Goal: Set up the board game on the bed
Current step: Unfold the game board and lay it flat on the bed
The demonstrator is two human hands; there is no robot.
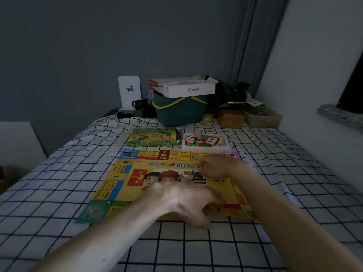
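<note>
The game board (125,185) lies flat on the bed (59,193), right under both hands, with its long side running left to right. The left hand (182,201) hovers blurry over the near edge, fingers spread and holding nothing. The right hand (216,165) rests farther back on the board, fingers bent; I cannot tell if it pinches anything. Behind the board sit the green game box (153,136) and the white tray of pieces (206,142). The right hand is nearer to the tray. The board looks thin, smooth and papery. The bed cover is soft with black squares.
</note>
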